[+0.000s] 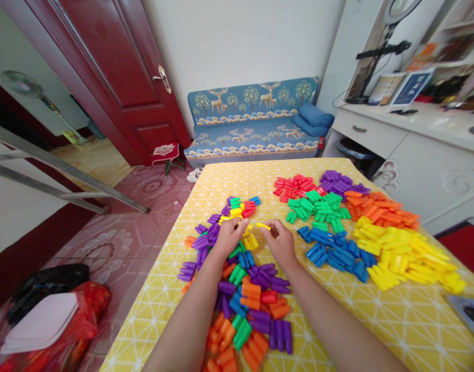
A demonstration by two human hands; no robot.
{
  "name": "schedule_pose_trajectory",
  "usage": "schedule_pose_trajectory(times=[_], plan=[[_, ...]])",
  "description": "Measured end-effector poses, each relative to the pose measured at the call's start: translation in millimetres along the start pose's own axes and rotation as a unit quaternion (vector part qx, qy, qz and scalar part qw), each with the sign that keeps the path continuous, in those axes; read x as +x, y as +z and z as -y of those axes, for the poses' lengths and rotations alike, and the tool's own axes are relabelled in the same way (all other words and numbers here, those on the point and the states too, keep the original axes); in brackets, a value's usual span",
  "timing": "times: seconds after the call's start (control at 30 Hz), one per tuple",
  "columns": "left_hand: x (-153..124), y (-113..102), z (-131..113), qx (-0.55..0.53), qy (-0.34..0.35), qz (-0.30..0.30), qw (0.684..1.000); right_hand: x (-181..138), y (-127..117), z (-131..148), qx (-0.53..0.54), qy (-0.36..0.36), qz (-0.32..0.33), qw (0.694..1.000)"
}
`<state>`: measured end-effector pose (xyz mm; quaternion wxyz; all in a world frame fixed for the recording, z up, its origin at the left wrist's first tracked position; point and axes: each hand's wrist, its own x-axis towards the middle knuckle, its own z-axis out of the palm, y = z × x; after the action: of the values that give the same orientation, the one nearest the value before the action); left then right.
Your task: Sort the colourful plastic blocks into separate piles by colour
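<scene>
Yellow plastic peg (263, 226) | pinched by right hand (281, 245) | left hand (229, 237) curled beside

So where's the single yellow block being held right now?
Head view, mid-table: the yellow block is pinched by the right hand, close to the left hand, over the mixed pile.

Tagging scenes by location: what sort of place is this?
Likely a home living room: a blue sofa against the wall, a red door, and white cabinets beside a table of toy blocks.
</scene>
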<state>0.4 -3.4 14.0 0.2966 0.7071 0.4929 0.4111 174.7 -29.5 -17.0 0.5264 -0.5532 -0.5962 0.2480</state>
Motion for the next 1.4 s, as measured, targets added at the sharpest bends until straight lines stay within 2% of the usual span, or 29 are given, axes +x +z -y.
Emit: schedule_pose_trajectory(times=[0.13, 0.3, 0.43, 0.53, 0.67, 0.83, 1.0, 1.1, 1.27, 1.4], plan=[[-1, -1, -3, 0.009, 0.0, 0.008, 1.0, 3, 0, -4, -0.051, -0.007, -0.027, 0.998], [0, 0, -1, 0.009, 0.009, 0.003, 1.0, 4, -5, 2, -0.082, -0.11, -0.035, 0.99], [1, 0, 1, 0.005, 0.011, -0.032, 0.999, -3, -6, 13, -0.12, -0.126, 0.052, 0.983], [2, 0, 2, -0.004, 0.004, -0.054, 0.999, -5, -5, 17, -0.188, -0.141, 0.119, 0.965], [3, 1, 3, -0.024, -0.003, -0.062, 0.998, -5, -2, 15, -0.226, -0.147, 0.154, 0.951], [4, 3, 2, -0.03, 0.001, -0.067, 0.997, -5, 0, 9, -0.143, -0.1, 0.127, 0.977], [4, 3, 2, -0.027, 0.009, -0.07, 0.997, -2, 1, 5, 0.005, -0.029, 0.055, 0.998], [4, 3, 3, -0.025, 0.014, -0.064, 0.998, -1, 0, 5, 0.089, 0.017, 0.014, 0.996], [3, 4, 6, -0.019, 0.051, 0.014, 0.998, -2, 0, 10, 0.189, 0.05, 0.046, 0.98], [2, 5, 9, -0.046, 0.035, 0.024, 0.998, -1, 1, 10, 0.225, 0.099, 0.028, 0.969]])
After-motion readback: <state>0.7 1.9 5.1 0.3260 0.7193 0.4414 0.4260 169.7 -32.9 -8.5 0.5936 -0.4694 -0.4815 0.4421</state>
